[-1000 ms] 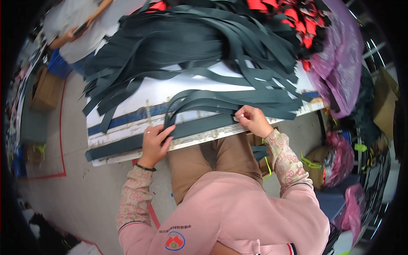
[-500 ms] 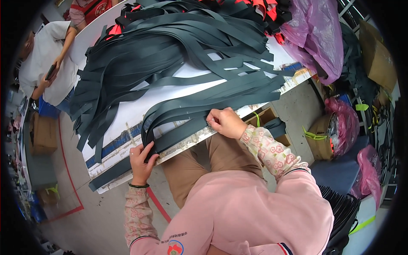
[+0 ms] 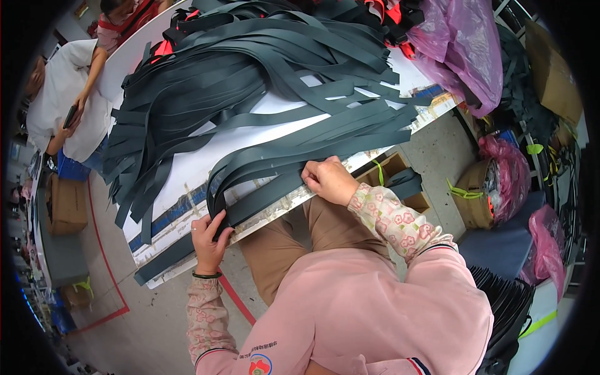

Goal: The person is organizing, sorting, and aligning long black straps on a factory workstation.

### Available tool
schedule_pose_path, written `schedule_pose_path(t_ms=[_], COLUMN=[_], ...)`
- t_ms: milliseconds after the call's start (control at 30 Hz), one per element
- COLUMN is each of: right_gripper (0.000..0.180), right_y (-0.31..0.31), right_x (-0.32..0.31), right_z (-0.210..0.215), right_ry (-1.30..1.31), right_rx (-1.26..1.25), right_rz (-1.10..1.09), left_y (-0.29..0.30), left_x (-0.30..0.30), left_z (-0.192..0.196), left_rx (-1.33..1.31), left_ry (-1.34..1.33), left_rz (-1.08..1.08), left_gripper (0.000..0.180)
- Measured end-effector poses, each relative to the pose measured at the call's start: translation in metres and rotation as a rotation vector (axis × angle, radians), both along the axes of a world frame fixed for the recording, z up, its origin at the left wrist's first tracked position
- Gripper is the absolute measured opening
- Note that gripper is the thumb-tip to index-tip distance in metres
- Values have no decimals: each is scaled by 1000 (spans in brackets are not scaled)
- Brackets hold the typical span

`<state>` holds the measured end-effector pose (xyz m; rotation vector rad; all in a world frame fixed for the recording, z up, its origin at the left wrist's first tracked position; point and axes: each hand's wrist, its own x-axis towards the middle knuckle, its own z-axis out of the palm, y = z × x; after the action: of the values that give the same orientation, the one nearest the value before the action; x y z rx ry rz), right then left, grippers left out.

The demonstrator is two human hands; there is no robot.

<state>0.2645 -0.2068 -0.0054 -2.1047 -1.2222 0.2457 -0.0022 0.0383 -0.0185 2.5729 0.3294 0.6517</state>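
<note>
A bundle of long dark green straps (image 3: 294, 159) lies along the near edge of a white table (image 3: 206, 159). My left hand (image 3: 209, 240) grips the bundle's folded left end at the table edge. Further right, my right hand (image 3: 328, 178) presses down on the same bundle with fingers curled over the strips. A much larger heap of the same dark straps (image 3: 231, 75) covers the far part of the table, its ends hanging over the left side.
Pink plastic bags (image 3: 465, 44) and red-and-black items (image 3: 394, 12) sit at the table's far right. A person in white (image 3: 59, 103) stands at the left by cardboard boxes (image 3: 65, 203). More bags and a box (image 3: 481, 194) lie on the floor at right.
The view has swung, so the table now slants more. My left hand has moved in along the bundle toward its folded end; my right hand stays pressed on the straps.
</note>
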Motion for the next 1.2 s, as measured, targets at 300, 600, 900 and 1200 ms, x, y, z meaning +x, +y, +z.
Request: schedule_pose_path(t_ms=[300,600,900,1200], right_gripper=[13,57,22,12], right_y=[-4,78,122,119], right_x=[-2,-82,-103,-100], right_z=[29,-2,-6,-2], right_ry=[415,443,306,394], right_rx=[44,-211,153,49], right_rz=[-10,530,307,237], left_y=[5,6,9,7], left_x=[9,-4,-12,4], left_z=[-5,-18,-18,-4], left_rx=[57,16,110,42], left_ry=[-34,-14,-20,-81], left_rz=[-38,-25,-2,-9], left_gripper=[43,36,40,46])
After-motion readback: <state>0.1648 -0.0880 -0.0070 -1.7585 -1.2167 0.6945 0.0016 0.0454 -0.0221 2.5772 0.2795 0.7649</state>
